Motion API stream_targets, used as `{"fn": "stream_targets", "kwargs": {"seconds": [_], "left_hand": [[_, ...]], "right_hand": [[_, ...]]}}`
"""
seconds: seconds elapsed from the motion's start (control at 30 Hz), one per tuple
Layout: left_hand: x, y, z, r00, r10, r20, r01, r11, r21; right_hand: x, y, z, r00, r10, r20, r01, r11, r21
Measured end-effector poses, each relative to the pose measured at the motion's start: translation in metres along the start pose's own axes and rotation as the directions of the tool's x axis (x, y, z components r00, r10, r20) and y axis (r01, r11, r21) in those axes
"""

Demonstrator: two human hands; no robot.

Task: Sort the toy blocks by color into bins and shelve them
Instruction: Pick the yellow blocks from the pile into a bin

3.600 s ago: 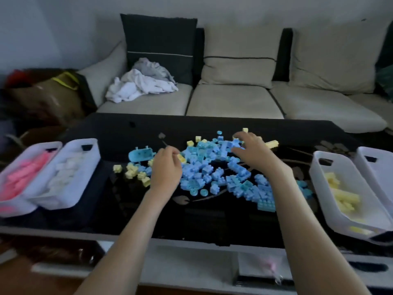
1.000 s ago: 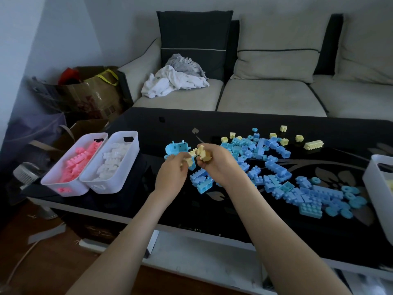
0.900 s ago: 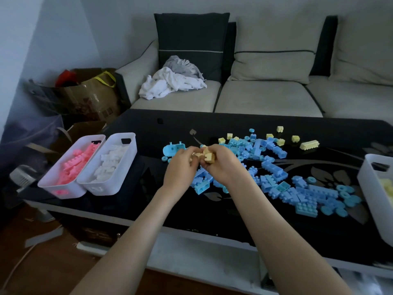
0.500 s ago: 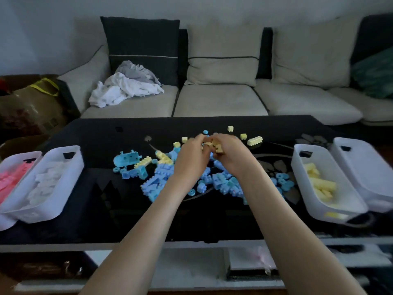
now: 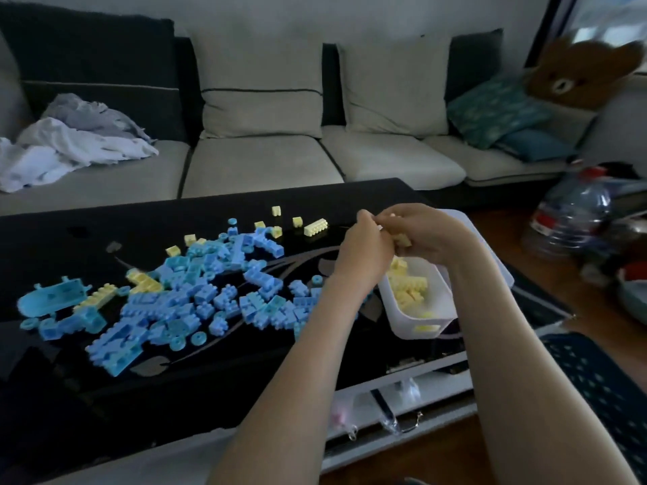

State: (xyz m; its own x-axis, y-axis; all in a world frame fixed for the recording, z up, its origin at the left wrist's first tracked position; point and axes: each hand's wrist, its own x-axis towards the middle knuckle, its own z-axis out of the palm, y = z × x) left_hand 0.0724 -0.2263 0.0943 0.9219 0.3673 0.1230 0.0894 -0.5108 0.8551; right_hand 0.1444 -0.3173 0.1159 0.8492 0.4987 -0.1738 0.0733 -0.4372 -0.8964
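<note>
Held yellow blocks (image 5: 402, 239): small clump pinched between the fingers (image 5: 406, 215) of both hands. White bin (image 5: 402, 320): directly beneath the fingers, part-filled with binned yellow blocks (image 5: 409, 292). Blue blocks (image 5: 196, 295): scattered heap, left of the fingers. Loose yellow blocks (image 5: 315, 227): just left of them.

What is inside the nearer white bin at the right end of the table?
Yellow blocks lie inside the white bin. The left hand and right hand, gripping more yellow pieces above it, hide its far end.

Two hands (image 5: 364, 255) (image 5: 429, 236), two white bins (image 5: 397, 311), one teddy bear (image 5: 577, 75), one bottle (image 5: 570, 211).
</note>
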Motion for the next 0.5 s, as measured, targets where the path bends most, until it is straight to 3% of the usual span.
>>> {"fn": "stream_targets", "kwargs": {"seconds": [0.17, 0.3, 0.4, 0.5], "left_hand": [[0.003, 0.000, 0.011, 0.993, -0.027, 0.117, 0.033, 0.998, -0.055], [0.009, -0.008, 0.016, 0.979, -0.130, 0.157, 0.162, 0.965, -0.207], [0.015, -0.011, 0.019, 0.962, -0.189, 0.198, 0.248, 0.909, -0.335], [0.020, -0.015, 0.023, 0.947, -0.198, 0.255, 0.303, 0.815, -0.493]], "right_hand": [[0.004, 0.018, -0.017, 0.976, 0.106, -0.191, -0.151, 0.959, -0.240], [0.004, 0.022, -0.018, 0.971, 0.193, -0.139, -0.224, 0.939, -0.260], [0.001, 0.019, -0.021, 0.992, 0.120, -0.027, -0.120, 0.896, -0.428], [-0.004, 0.021, -0.023, 0.999, -0.032, 0.041, 0.048, 0.884, -0.466]]}}
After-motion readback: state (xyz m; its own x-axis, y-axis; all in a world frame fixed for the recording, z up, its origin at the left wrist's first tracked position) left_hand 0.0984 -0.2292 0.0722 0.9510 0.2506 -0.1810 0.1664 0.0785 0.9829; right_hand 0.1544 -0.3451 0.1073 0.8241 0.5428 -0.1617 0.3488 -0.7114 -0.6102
